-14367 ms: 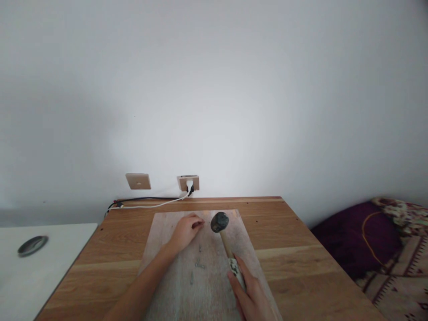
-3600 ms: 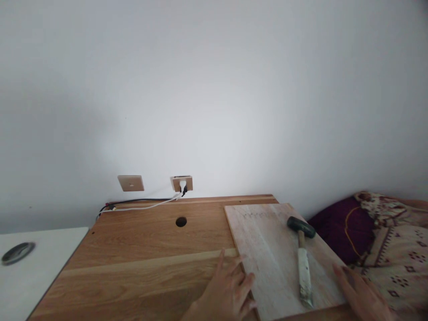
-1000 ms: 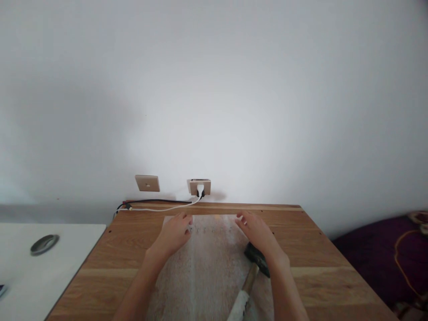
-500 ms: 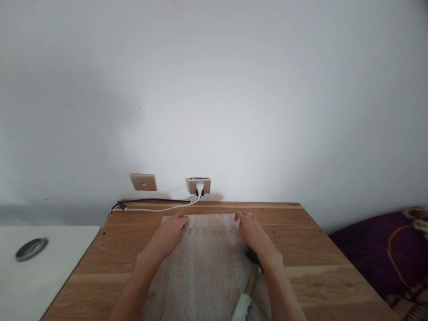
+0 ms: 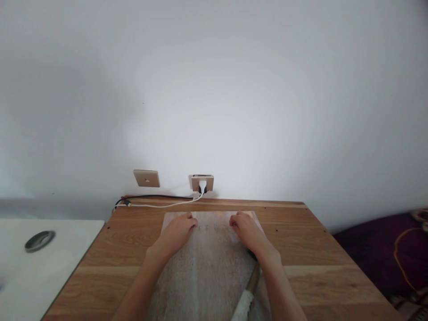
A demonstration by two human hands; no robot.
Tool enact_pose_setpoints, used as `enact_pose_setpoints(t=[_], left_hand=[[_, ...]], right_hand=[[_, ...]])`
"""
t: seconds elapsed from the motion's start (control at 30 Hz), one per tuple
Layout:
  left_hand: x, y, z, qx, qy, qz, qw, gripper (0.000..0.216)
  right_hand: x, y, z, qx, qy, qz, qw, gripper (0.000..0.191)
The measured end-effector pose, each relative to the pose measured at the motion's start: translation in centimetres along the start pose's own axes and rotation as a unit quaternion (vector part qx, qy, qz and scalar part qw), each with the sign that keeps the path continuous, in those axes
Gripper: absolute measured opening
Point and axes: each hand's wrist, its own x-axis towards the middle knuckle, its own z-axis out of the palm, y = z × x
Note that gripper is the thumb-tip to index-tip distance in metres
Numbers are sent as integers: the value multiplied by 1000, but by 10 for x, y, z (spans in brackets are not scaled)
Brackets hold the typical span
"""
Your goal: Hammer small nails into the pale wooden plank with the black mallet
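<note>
I'm seeing the left hand (image 5: 179, 228) and right hand (image 5: 245, 228) curled over one board (image 5: 210, 272), whether gripping I can't tell, one hammer (image 5: 248, 292) lying partly under the right forearm (image 5: 278, 278).

Your wooden table (image 5: 317, 254) shows lighter and darker bands of wood and a few small dark spots. Directly on it you have a pale, worn board (image 5: 212, 263), lying flat, its far edge short of the table's back. At your far left corner run a white cable (image 5: 160, 206) and a black cable (image 5: 157, 195) (the black one nearer the wall). Beside your table's left edge, a white surface (image 5: 72, 249) bears a dark-rimmed oval piece (image 5: 39, 240).
</note>
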Motion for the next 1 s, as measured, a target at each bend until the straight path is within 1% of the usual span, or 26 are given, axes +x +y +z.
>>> enact_pose_setpoints(t=[0.1,0.2,0.27,0.3,0.33,0.37,0.43,0.47,0.5,0.53,0.57,0.6,0.67,0.7,0.73,0.77,0.83,0.9,1.0], left_hand=[[3,-1,4,20,7,-16,1000,26],[7,-3,9,6,54,-56,997,20],[11,-5,12,-69,99,-88,989,19],[12,-5,13,-133,115,-101,979,20],[14,-6,14,-214,123,-108,963,21],[15,-6,14,-304,125,-113,937,21],[16,-6,14,-471,119,-120,866,18],[16,-6,14,-526,115,-126,833,17],[16,-6,14,-556,111,-134,813,16],[17,-6,15,-557,107,-143,811,15],[18,-6,17,-530,104,-149,828,14],[18,-6,20,-476,106,-152,859,14],[19,-4,26,-318,119,-142,930,15],[19,-3,30,-234,123,-130,956,12],[18,-1,32,-161,119,-115,973,9],[17,1,34,-107,106,-98,984,7],[14,4,35,-48,69,-64,994,10],[11,6,33,-20,42,-38,998,11],[9,7,26,9,24,-4,1000,18]], right_hand=[[-2,-12,-5,1,2,-10,1000,29],[0,-24,-2,-2,-8,-13,1000,27],[3,-29,3,-4,-19,-13,1000,27],[4,-30,5,-4,-24,-14,1000,28],[5,-30,6,-4,-27,-16,1000,29],[6,-30,6,-3,-28,-18,999,31],[5,-30,5,3,-24,-23,999,34],[4,-30,3,7,-20,-26,999,35],[3,-32,1,12,-15,-28,999,36],[2,-34,0,17,-11,-31,999,36],[2,-36,-1,23,-7,-34,999,35],[1,-39,-1,29,-6,-38,999,33],[2,-44,2,37,-8,-42,998,29],[3,-46,4,39,-10,-42,998,28],[4,-48,7,40,-11,-41,998,27],[4,-49,9,41,-13,-39,998,27],[5,-50,12,42,-15,-40,998,26],[4,-51,12,46,-16,-47,998,25],[1,-52,10,54,-18,-60,997,27]])
